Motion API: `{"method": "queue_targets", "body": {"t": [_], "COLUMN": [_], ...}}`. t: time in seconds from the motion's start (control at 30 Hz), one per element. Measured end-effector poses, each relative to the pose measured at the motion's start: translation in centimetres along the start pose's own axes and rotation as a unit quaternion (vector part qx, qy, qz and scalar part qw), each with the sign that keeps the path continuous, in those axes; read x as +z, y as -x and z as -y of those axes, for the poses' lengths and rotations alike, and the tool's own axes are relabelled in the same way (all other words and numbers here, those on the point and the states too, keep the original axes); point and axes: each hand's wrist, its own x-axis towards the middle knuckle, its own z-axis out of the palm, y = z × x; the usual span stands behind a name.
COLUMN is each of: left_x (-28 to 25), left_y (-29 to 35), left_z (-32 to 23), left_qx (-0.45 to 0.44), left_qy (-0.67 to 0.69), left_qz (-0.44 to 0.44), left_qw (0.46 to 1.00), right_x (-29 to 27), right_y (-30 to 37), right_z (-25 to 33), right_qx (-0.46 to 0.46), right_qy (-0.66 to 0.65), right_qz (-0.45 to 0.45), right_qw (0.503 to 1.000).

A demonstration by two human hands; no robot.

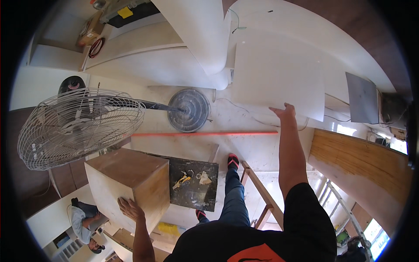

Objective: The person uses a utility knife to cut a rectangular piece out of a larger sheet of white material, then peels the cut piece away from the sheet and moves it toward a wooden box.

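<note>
My left hand (132, 209) lies with its fingers stretched along the pale side of a box-shaped wooden cabinet (131, 168). Bare brown wood shows on the cabinet's other faces. Out ahead on the right, my right hand (286, 112) has its thumb and forefinger spread apart, with nothing seen in it. It is at the near edge of a large white panel (279, 74); whether it touches the panel, I cannot tell. Beside the cabinet, a stained dark board (196, 198) bears a yellow-handled tool (183, 179) and a pale scrap (204, 177).
A wire-caged pedestal fan (80, 126) stands left on a round base (189, 111). A red strip (205, 134) crosses the floor ahead. By my legs is a wooden frame (264, 192). Another person (85, 220) is at lower left. A ladder (349, 214) stands right.
</note>
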Motion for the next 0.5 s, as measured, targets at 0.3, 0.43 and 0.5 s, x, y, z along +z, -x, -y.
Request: {"method": "queue_targets", "body": {"t": [0.3, 0.43, 0.5], "left_x": [-0.2, -0.2, -0.3], "left_y": [0.9, -0.5, -0.2], "left_z": [0.0, -1.5, -1.2], "left_qx": [0.006, -0.002, -0.004], "left_qy": [0.023, 0.022, 0.022], "left_qz": [-0.013, 0.006, 0.009], "left_qw": [1.000, 1.000, 1.000], "right_x": [0.2, -12.5, -22.8], "right_y": [-0.3, -3.2, -4.4], "right_z": [1.6, -4.5, -9.6], "right_qx": [-0.047, -0.091, -0.106], "right_qy": [0.317, 0.362, 0.429], "right_qz": [0.189, 0.142, 0.159], "right_qw": [0.928, 0.917, 0.883]}}
